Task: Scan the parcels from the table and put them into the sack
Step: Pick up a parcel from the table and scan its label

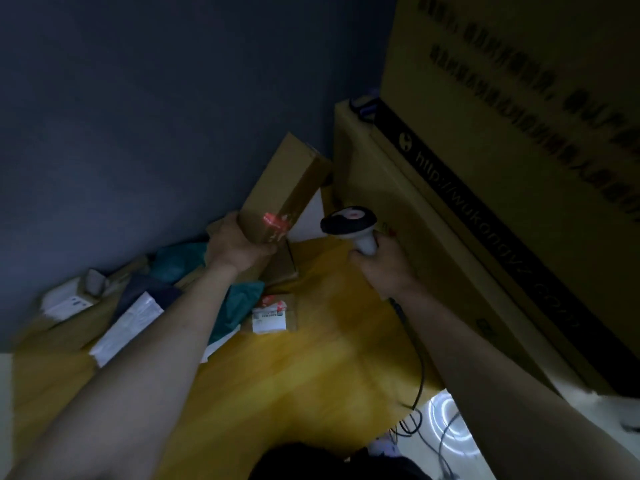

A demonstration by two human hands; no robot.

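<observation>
Left hand (242,247) grips a cardboard parcel (284,195) raised above the surface (329,341); right hand (384,268) grips the scanner (349,220). Red beam falls on cardboard: the label should be turned squarely into it.

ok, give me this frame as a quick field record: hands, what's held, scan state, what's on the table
left hand: left hand grips long cardboard parcel, raised off the table
right hand: right hand grips handheld scanner by its handle, aimed at the parcel
scan state: red scanner light falls on the parcel's near end
table: yellow table; small labelled box, teal bags, white mailer
sack: not in view
</observation>
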